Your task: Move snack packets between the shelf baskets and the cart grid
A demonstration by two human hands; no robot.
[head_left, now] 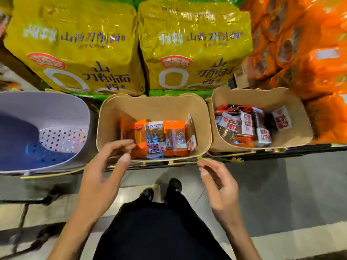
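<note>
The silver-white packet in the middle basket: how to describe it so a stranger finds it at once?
Under the two big yellow noodle bags stands a tan basket, between a grey-blue basket and a second tan basket. In its row of packets, the silver-white packet is the pale one with orange packets on both sides.

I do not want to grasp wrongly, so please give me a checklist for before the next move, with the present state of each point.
1. Left hand holds nothing: ok.
2. Right hand holds nothing: ok.
3. Middle basket holds packets to pick: ok.
4. Orange packet lies close to the left fingers: ok.
5. Fingers touch that packet: cannot tell.
6. Cart grid in view: not ok.
</note>
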